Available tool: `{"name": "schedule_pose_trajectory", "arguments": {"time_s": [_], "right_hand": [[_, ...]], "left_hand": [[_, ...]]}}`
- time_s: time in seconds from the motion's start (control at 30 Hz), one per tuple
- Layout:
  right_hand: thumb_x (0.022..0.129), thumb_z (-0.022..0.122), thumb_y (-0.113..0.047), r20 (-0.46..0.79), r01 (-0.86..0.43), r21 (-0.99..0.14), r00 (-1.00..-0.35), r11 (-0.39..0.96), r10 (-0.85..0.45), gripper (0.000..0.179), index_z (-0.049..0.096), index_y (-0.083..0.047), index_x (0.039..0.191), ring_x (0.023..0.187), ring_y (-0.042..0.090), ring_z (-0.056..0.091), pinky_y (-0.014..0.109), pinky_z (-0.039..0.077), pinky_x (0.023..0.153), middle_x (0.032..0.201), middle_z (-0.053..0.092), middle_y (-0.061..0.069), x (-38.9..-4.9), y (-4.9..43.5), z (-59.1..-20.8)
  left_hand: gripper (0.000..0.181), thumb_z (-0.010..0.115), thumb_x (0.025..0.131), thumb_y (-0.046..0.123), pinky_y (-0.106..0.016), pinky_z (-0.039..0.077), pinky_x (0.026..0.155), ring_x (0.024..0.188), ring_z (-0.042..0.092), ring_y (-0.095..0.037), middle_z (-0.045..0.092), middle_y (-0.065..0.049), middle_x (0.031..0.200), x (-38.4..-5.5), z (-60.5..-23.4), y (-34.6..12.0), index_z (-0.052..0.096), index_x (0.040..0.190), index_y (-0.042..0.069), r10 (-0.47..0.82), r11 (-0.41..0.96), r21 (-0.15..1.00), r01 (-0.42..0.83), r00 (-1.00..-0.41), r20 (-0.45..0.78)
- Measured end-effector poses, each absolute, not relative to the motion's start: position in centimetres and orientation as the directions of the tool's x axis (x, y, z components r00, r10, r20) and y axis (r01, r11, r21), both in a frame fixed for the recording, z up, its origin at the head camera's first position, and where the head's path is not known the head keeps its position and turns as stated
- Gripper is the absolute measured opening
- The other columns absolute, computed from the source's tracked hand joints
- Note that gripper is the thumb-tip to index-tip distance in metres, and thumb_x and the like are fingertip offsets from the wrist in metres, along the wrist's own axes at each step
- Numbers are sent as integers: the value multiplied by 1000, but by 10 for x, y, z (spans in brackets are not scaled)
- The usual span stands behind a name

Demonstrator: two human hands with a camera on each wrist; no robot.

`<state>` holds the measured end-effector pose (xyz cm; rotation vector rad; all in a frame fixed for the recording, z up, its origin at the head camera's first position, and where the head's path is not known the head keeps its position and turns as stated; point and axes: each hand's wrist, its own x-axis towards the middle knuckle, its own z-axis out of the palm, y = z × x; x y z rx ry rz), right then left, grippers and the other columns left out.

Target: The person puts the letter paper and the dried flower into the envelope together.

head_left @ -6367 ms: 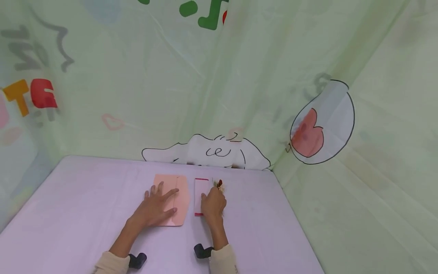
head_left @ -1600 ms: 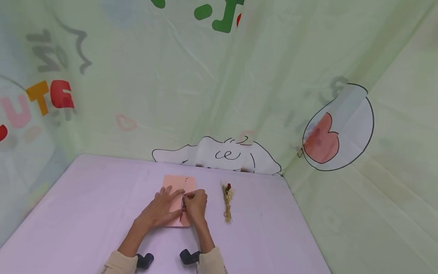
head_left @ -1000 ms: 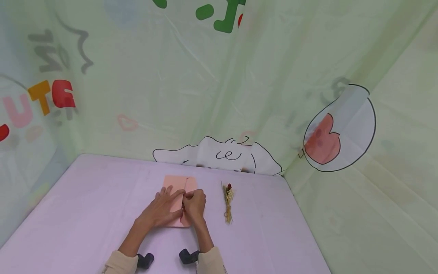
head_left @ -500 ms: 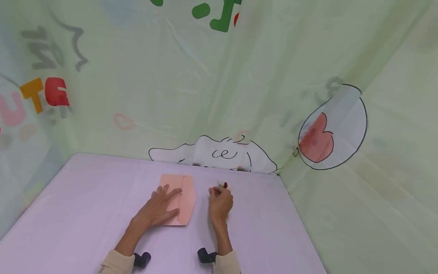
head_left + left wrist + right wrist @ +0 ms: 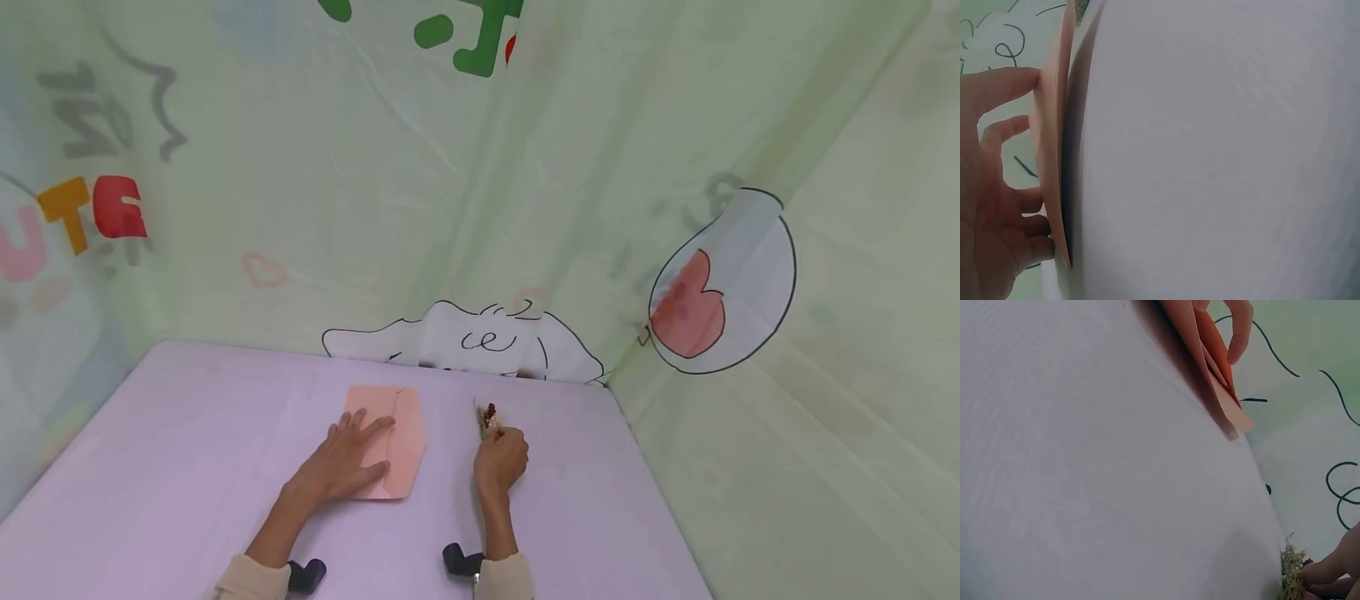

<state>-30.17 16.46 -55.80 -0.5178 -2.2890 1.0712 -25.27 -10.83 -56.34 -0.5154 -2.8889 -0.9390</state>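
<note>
A pink envelope (image 5: pixel 407 446) lies on the table with its flap side extending to the right. My left hand (image 5: pixel 341 460) rests on it, fingers spread and fairly straight. In the left wrist view the fingertips press on the face of the envelope (image 5: pixel 1049 137), which is seen nearly edge-on. The right wrist view shows the envelope (image 5: pixel 1211 365) gaping a little. To its right, my right hand (image 5: pixel 500 460) pinches a small bunch of dried flowers (image 5: pixel 482 417) with a dark red bloom. The hand hides its stems; the flower heads (image 5: pixel 1292 572) show beside the fingertips in the right wrist view.
The table (image 5: pixel 187 450) has a pale lilac cover. Behind it hangs a light green curtain (image 5: pixel 360 208) with printed drawings, and its side panel runs along the table's right edge. A black wrist device (image 5: pixel 459 560) sits at each sleeve.
A pale card with red edges lay between envelope and flowers, then was under my right hand at the envelope's opening; now it is out of sight. My right hand has moved right to the flowers.
</note>
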Motion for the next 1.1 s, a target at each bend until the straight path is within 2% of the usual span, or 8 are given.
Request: {"name": "schedule_pose_trajectory", "arguments": {"time_s": [0.13,0.47,0.87,1.1], "right_hand": [[94,76,2,320,107,-788,-770,606,552,11,82,8,88,73,47,74,63,59,69,81,78,26,-302,164,-562],[93,78,0,297,128,-803,-761,582,577,10,84,8,97,80,45,77,64,61,78,86,80,25,-305,167,-565],[92,78,1,322,61,-840,-745,540,584,11,84,9,98,76,42,77,63,61,77,84,80,25,-301,166,-563],[90,81,-1,288,66,-865,-746,497,601,13,84,7,99,75,40,79,62,62,80,85,81,25,-301,161,-558]], "left_hand": [[67,69,101,41,-82,26,124,155,33,-67,38,-38,168,-254,-565,-108,50,162,21,294,765,550,336,-941,166],[68,68,100,42,-81,26,126,156,31,-68,36,-38,169,-251,-562,-107,50,162,21,283,767,558,317,-948,148],[67,69,100,42,-82,28,124,154,34,-68,38,-39,168,-250,-561,-107,51,161,20,286,772,548,323,-946,154],[67,69,99,41,-82,27,124,155,34,-68,39,-38,167,-250,-560,-106,52,160,20,281,771,551,320,-947,156]]}}
